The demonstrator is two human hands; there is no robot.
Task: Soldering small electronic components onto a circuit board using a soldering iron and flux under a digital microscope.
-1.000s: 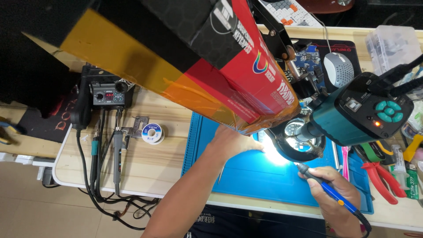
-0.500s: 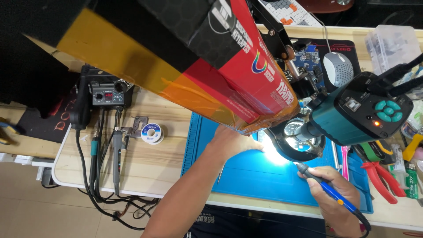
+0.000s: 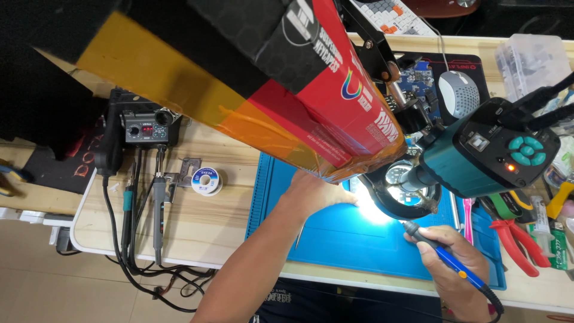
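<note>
While you lean over the bench, a big red, black and orange box [image 3: 263, 90] sits very close to your head camera and hides much of the wooden table [image 3: 197, 221], so the spot under it cannot be judged fully. Below it lies one blue work mat [image 3: 359, 239], probably there to protect the table from heat. Above the mat's right part hangs one teal camera microscope [image 3: 490, 152] with a ring light [image 3: 397, 191] under it, and the light makes a bright patch on the mat exactly where you work. Your left hand [image 3: 314, 191] rests flat on the mat just beside this bright patch, with its fingers going under the box edge; I cannot tell whether it holds a small part, but it seems to steady something there. Your right hand [image 3: 451, 260] is closed like a pen grip around one blue soldering iron [image 3: 445, 260], whose tip points up-left toward the lit patch, near but not touching it as far as I see. On the left stands one black soldering station [image 3: 146, 125] with two more irons [image 3: 158, 203] hanging from its holder, well apart from your hands. Next to them is one small solder spool [image 3: 207, 180]. At the right edge lie red pliers [image 3: 520, 239], and behind the microscope there is one grey mouse [image 3: 459, 94].
</note>
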